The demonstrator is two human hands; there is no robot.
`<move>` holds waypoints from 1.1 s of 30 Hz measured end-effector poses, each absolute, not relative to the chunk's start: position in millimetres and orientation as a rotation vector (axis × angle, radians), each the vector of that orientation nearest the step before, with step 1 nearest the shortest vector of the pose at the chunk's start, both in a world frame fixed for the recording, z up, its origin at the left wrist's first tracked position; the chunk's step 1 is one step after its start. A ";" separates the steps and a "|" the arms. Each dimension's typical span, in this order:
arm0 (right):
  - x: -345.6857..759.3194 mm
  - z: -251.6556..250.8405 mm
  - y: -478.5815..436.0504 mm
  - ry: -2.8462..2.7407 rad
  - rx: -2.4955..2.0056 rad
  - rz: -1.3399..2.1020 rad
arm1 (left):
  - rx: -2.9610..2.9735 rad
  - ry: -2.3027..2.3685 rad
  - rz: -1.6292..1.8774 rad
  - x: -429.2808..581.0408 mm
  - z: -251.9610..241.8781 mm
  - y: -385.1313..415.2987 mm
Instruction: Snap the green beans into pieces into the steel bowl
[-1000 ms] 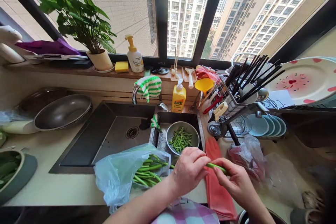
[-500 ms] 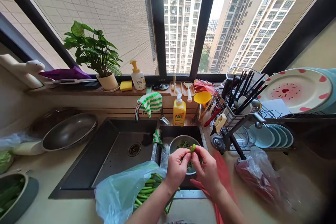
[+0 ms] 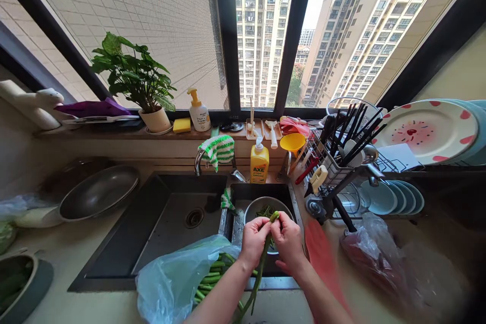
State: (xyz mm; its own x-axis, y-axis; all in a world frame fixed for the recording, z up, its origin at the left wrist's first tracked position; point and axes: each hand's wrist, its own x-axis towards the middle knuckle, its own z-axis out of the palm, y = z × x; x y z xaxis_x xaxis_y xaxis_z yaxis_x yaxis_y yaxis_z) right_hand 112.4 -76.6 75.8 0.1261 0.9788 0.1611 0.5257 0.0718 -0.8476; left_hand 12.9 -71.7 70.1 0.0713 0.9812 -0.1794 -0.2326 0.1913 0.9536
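Note:
A long green vegetable stalk [image 3: 261,271] hangs from my hands, its upper end between my fingertips and its lower part trailing past the sink's front edge. My left hand [image 3: 253,242] pinches it near the top. My right hand [image 3: 289,243] is closed on the same end, fingertips close to the left ones. Just beyond and below them, a metal bowl [image 3: 248,211] in the small right basin holds thin green pieces. Beside my left forearm lies a pale blue plastic bag [image 3: 163,283], open on more green stalks [image 3: 208,281].
The larger sink basin [image 3: 170,223] lies left, under a tap with a striped cloth [image 3: 218,149]. A yellow soap bottle [image 3: 259,164] stands behind the bowl. At right are a dish rack [image 3: 330,172], a red sheet-like thing [image 3: 322,258] and a bagged item [image 3: 375,253]. A wok [image 3: 100,192] sits left.
My hands have shifted slightly left and turned. The stalk's long body now shows hanging below them, where before only a short green end showed above the fingertips.

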 end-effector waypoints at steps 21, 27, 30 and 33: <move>146.9 31.1 -40.3 -1.408 -1.229 1.544 | 0.548 1.011 0.885 4.0 34.8 -49.9; 139.9 23.6 -36.7 -1.137 -1.250 1.572 | 0.748 1.030 0.766 8.4 26.5 -55.4; 147.5 24.1 -32.7 -1.157 -1.259 1.624 | 0.979 1.125 0.703 4.1 29.2 -52.6; 154.7 34.4 -32.0 -1.195 -1.178 1.731 | 1.171 1.117 0.663 0.9 45.0 -42.5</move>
